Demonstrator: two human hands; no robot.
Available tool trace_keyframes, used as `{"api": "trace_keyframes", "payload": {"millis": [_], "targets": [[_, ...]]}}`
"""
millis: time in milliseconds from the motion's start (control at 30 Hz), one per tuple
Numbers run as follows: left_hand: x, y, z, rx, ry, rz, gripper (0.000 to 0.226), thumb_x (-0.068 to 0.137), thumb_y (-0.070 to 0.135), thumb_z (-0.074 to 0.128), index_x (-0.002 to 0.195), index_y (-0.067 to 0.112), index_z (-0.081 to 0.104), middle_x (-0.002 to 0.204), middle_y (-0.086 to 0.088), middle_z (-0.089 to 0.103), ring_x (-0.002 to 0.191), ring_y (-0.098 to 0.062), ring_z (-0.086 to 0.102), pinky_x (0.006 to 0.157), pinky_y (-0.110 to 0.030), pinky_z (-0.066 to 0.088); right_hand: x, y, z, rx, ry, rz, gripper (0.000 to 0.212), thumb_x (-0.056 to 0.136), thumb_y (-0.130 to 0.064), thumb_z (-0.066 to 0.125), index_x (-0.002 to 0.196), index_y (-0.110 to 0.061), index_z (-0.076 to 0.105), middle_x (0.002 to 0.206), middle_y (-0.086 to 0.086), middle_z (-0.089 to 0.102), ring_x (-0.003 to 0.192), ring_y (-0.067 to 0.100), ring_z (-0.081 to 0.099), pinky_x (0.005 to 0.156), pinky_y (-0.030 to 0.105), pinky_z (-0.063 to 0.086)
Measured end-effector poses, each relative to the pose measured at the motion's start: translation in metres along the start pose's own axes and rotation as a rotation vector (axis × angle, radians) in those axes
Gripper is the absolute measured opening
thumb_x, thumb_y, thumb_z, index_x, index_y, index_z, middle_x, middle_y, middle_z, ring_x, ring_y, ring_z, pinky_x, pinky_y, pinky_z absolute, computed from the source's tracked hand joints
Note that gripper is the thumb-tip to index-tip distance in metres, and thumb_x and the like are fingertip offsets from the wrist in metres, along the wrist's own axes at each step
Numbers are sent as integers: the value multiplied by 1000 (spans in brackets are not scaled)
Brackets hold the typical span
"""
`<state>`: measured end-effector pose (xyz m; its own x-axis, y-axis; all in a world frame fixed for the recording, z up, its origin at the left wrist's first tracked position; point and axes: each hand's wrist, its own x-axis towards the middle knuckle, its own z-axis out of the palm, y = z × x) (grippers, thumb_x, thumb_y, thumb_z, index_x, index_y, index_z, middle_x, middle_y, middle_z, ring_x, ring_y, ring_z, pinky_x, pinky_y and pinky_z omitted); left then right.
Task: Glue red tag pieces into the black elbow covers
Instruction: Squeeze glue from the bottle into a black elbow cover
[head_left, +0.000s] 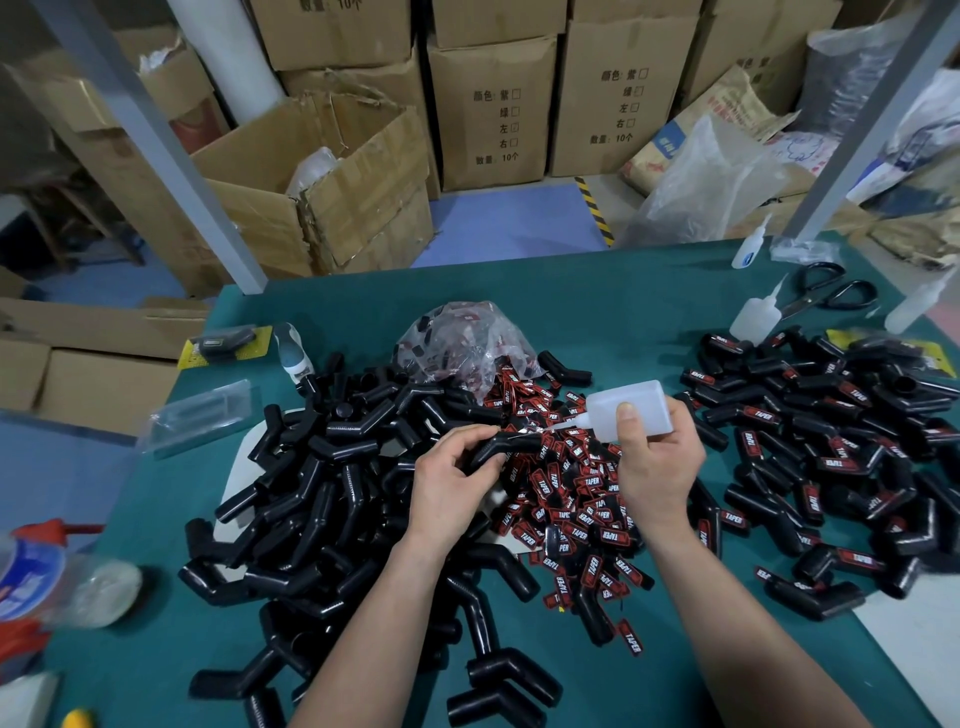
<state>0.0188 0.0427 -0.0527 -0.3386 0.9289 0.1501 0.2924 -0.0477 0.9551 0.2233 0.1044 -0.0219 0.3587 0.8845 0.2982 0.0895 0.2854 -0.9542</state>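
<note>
My left hand (449, 480) grips a black elbow cover (511, 446) above the middle of the green table. My right hand (657, 460) holds a translucent glue bottle (621, 408) tipped to the left, its nozzle touching the cover's right end. Under both hands lies a heap of red "TAPER" tags (576, 514). A big pile of bare black elbow covers (322, 499) spreads to the left. On the right lies a pile of covers with red tags on them (831, 452).
A clear plastic bag of tags (457, 343) sits behind the heap. Spare glue bottles (756, 317) and black scissors (831, 291) lie at the back right. A blurred bottle (47, 582) stands at the left edge. Cardboard boxes (493, 104) line the floor behind the table (597, 291).
</note>
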Motion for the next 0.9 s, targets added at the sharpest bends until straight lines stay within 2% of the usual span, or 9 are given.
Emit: {"api": "trace_keyframes", "payload": {"millis": [200, 300, 433, 633, 733, 900], "targets": [[0, 1, 0, -4, 12, -3, 57, 86, 9, 83, 105, 61, 71, 115, 25, 72, 114, -2, 68, 104, -22, 51, 0, 0, 0, 10, 2, -19, 17, 83, -48, 66, 91, -34, 60, 81, -12, 64, 68, -2, 62, 59, 16, 50], [0, 0, 0, -10, 4, -10, 55, 86, 9, 83, 106, 60, 71, 115, 24, 72, 114, -3, 68, 104, -27, 51, 0, 1, -1, 9, 3, -32, 18, 83, -48, 66, 92, -33, 60, 82, -11, 65, 69, -2, 62, 60, 16, 49], [-1, 0, 0, -35, -1, -6, 51, 85, 10, 82, 106, 55, 73, 115, 21, 73, 114, -7, 69, 105, -33, 51, 0, 3, 0, 23, 10, -18, 17, 82, -47, 66, 90, -33, 61, 78, -16, 65, 68, -2, 61, 62, 15, 49], [0, 0, 0, -36, -10, -8, 47, 85, 13, 81, 107, 53, 74, 116, 20, 73, 115, -6, 68, 105, -32, 52, 0, 6, 0, 13, -3, -18, 16, 83, -47, 67, 91, -34, 62, 79, -21, 68, 69, 1, 62, 61, 20, 51], [0, 1, 0, -26, -10, -6, 52, 86, 11, 82, 106, 57, 72, 116, 22, 72, 115, -4, 68, 105, -28, 52, 0, 5, 0, 10, -8, -31, 16, 83, -47, 67, 90, -34, 62, 79, -23, 68, 68, 0, 62, 59, 17, 50], [-1, 2, -1, -24, -9, -14, 54, 86, 10, 82, 106, 59, 72, 116, 24, 72, 115, -3, 67, 105, -29, 51, -1, 3, 0, 6, -8, -42, 14, 83, -46, 67, 90, -35, 61, 80, -24, 68, 68, -1, 62, 59, 13, 48]]}}
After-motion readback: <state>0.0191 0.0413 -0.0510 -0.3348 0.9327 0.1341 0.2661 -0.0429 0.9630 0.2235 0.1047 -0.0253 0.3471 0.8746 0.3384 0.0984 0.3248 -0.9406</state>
